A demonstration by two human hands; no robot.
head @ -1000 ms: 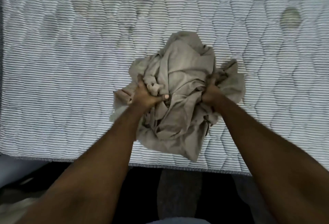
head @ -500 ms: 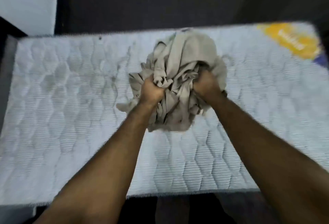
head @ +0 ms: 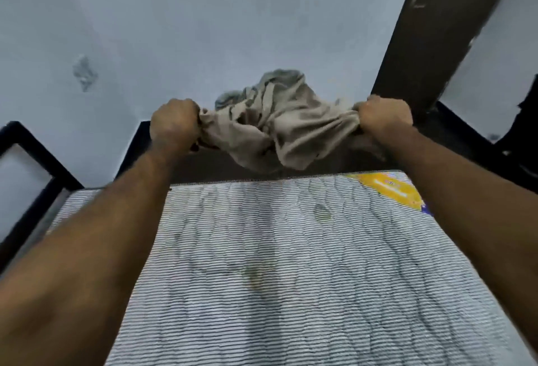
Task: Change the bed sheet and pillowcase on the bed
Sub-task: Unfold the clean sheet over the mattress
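A crumpled beige bed sheet [head: 279, 124] hangs bunched in the air past the far edge of the bare mattress [head: 291, 278]. My left hand [head: 174, 122] grips its left end in a fist. My right hand [head: 384, 116] grips its right end in the same way. Both arms reach forward over the mattress, and the cloth sags between the fists. The mattress is quilted, white with thin dark stripes, with a few stains and a yellow label [head: 393, 191] at its far right corner.
A pale grey wall [head: 233, 30] stands behind the bed. A dark vertical post [head: 431, 30] rises at the right. The black bed frame [head: 35, 156] shows at the left, beside the mattress.
Both hands have lifted the bunched sheet off the mattress and carried it up and forward, spreading apart. The view has tilted up from the mattress to the wall.
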